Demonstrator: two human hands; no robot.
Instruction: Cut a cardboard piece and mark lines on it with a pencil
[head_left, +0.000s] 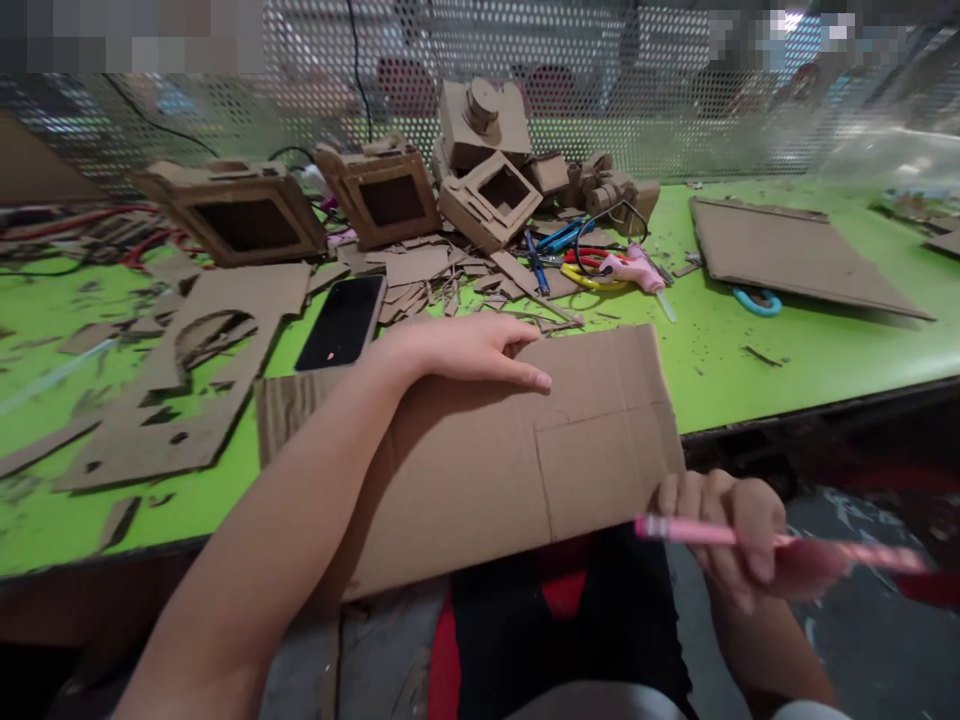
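Observation:
A brown cardboard sheet (pixel 480 460) with drawn lines lies over the front edge of the green table (pixel 787 350) and sticks out toward me. My left hand (pixel 457 350) rests flat on its far edge, fingers pointing right. My right hand (pixel 724 525) is at the sheet's lower right corner, closed around a pink pencil (pixel 825 548) that points to the right, off the table.
A black phone (pixel 341 322) lies just behind the sheet. Cut cardboard scraps and a cut-out sheet (pixel 187 380) lie on the left. Cardboard boxes (pixel 240 212) stand at the back, with scissors and a pink tool (pixel 637 268) nearby. Another flat cardboard sheet (pixel 787 255) lies at right.

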